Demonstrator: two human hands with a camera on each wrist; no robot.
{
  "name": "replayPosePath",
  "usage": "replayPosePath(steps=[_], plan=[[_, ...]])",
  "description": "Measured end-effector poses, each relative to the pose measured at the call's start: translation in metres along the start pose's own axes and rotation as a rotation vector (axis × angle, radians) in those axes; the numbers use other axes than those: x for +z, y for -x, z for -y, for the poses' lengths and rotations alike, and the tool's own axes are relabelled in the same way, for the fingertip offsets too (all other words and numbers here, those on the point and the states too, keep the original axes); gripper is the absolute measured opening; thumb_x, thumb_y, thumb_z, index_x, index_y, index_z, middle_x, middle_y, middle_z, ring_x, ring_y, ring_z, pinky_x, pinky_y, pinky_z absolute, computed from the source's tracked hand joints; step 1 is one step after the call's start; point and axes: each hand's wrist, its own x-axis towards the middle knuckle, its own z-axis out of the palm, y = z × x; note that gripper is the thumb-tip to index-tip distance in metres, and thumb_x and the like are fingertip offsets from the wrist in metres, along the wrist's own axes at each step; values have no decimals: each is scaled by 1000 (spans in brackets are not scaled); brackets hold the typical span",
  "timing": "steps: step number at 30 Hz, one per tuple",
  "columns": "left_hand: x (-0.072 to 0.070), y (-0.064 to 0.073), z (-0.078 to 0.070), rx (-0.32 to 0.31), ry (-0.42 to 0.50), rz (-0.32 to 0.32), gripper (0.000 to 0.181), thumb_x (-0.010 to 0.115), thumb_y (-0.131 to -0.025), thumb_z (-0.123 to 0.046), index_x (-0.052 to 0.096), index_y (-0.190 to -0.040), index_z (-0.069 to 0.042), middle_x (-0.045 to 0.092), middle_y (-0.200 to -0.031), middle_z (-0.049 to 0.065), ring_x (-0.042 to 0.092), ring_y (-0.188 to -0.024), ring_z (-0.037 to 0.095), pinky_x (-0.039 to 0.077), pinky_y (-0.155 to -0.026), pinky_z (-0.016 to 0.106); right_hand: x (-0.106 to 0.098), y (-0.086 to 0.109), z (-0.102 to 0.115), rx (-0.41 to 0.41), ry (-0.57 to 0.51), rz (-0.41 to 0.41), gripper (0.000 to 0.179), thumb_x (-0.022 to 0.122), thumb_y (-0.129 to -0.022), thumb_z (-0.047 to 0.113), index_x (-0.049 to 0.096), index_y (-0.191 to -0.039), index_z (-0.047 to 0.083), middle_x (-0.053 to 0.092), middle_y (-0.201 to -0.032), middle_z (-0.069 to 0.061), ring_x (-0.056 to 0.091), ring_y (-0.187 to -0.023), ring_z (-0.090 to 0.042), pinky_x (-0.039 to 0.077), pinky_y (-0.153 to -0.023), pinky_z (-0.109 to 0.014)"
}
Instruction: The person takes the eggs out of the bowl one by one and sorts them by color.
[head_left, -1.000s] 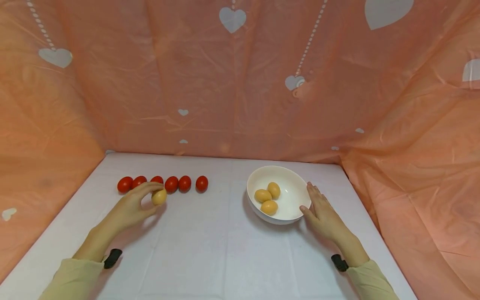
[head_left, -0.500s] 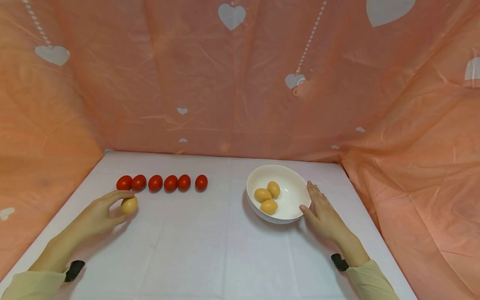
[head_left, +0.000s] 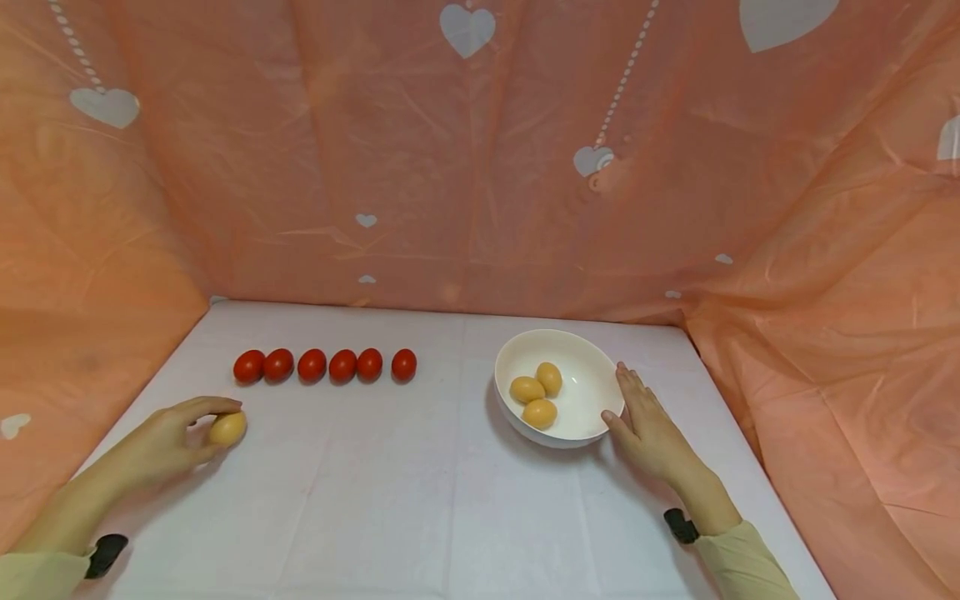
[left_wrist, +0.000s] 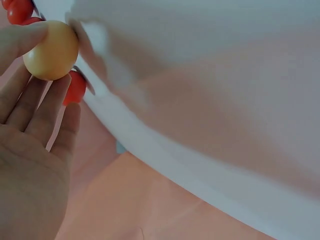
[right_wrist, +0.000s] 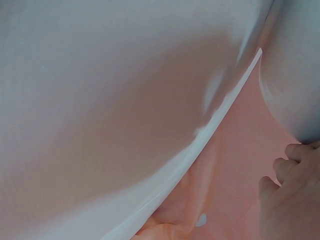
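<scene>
My left hand (head_left: pixel 168 437) pinches a smooth yellow egg (head_left: pixel 228 429) between thumb and fingertips, low over the white table at the left. In the left wrist view the thumb lies across this egg (left_wrist: pixel 52 50) and the fingers reach along its other side. My right hand (head_left: pixel 652 429) rests with nearly straight fingers against the right side of a white bowl (head_left: pixel 592 358). Inside that bowl several yellow eggs (head_left: pixel 539 413) lie close together toward its left side. In the right wrist view only part of the right hand (right_wrist: pixel 295 195) and the bowl (right_wrist: pixel 295 75) shows.
Several red eggs (head_left: pixel 312 366) form a row on the tabletop (head_left: pixel 390 500) behind the left hand, the rightmost one set slightly apart. An orange cloth (head_left: pixel 465 192) with pale hearts hangs behind the table and along both sides.
My left hand has moved left and toward me with the yellow egg, away from the red row, which is now fully visible. The right hand and bowl have stayed in place.
</scene>
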Motion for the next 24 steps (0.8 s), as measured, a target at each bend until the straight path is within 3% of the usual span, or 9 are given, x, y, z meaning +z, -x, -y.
replayPosePath(steps=[2,5,10,14,21,23,24], plan=[[-1,0,-1,-23,-3,27,46,87,-85,-19,70,-127,-16,67,-132,17,57,-119,34,38,-91,18,0,0,0,-1,5,-1,76,55,-108,33,19,-162,-7,21,-169,-25,19,-155,-48,19,-121,-66],[-3,0,-1,-40,-6,56,46,85,-86,-18,70,-129,-15,66,-132,19,58,-113,36,43,-85,26,1,0,-1,-3,7,-2,76,55,-108,33,19,-162,-7,21,-169,-25,19,-155,-48,19,-121,-66],[-4,-2,-1,-34,1,69,50,86,-83,-14,69,-130,-11,66,-131,21,56,-99,28,42,-73,21,2,0,-2,-5,3,-4,77,56,-108,33,19,-162,-7,21,-169,-26,18,-155,-48,19,-121,-66],[-4,-2,-2,-30,6,75,53,88,-81,-12,68,-130,-9,65,-131,23,55,-99,31,44,-70,24,2,0,-3,-9,4,-9,77,56,-107,33,20,-162,-7,22,-168,-26,19,-155,-48,20,-121,-66],[-3,-1,-3,-29,-2,66,55,88,-80,-13,67,-132,-11,64,-134,23,58,-113,41,45,-88,38,2,0,-2,-6,4,-9,77,56,-108,33,19,-162,-8,21,-168,-26,18,-155,-47,19,-122,-66],[-3,-1,-3,-26,10,70,56,88,-81,-12,66,-133,-9,63,-135,25,57,-117,44,46,-92,49,2,0,-2,-5,4,-10,77,56,-108,33,19,-162,-7,21,-169,-26,18,-155,-47,19,-121,-66],[-3,-1,-3,-18,1,57,56,89,-80,-14,67,-132,-10,64,-134,23,58,-114,41,47,-90,45,2,0,-2,-5,4,-9,77,56,-108,33,19,-162,-7,21,-169,-25,18,-155,-47,19,-121,-66]])
